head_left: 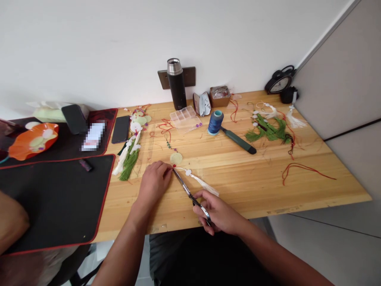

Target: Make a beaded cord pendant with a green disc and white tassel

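My right hand (pixel 212 212) is closed round the handles of a pair of scissors (pixel 185 187). Their tips reach up to a red bead (pixel 174 165) below a pale round disc (pixel 176 158). Close beside the tips, my left hand (pixel 155 179) pinches at the cord by the bead; whatever lies between its fingertips is too small to make out. A white tassel (pixel 205 185) with a small white bead piece (pixel 188 172) trails to the right from the red bead. Above the disc runs a string of dark green beads (pixel 168 145).
A blue thread spool (pixel 215 122) and a dark green-handled tool (pixel 239 141) lie beyond the scissors. A clear compartment box (pixel 186 117) and black flask (pixel 177 85) stand behind. Green tassels (pixel 269 127) lie right; finished-looking pendants (pixel 131 159) and a phone (pixel 120 129) left. Another person's arm (pixel 12 222) rests far left.
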The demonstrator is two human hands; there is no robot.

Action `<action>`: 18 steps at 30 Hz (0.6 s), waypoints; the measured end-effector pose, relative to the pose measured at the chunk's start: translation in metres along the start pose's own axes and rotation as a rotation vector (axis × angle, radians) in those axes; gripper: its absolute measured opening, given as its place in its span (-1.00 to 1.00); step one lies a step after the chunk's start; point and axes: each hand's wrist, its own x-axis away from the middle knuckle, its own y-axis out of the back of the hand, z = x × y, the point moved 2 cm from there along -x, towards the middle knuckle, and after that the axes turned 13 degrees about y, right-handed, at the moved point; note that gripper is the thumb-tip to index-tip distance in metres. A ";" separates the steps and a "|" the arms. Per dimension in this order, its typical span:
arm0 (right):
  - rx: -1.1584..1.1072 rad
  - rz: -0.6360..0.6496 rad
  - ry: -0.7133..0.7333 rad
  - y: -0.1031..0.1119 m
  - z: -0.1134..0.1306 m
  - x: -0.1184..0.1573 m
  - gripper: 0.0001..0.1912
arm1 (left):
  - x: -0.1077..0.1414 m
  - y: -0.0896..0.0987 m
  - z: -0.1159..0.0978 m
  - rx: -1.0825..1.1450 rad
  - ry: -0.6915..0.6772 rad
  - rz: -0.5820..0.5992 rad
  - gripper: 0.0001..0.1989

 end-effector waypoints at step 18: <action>0.019 -0.029 0.018 -0.004 -0.001 -0.001 -0.40 | -0.002 -0.005 0.001 0.021 0.012 -0.006 -0.81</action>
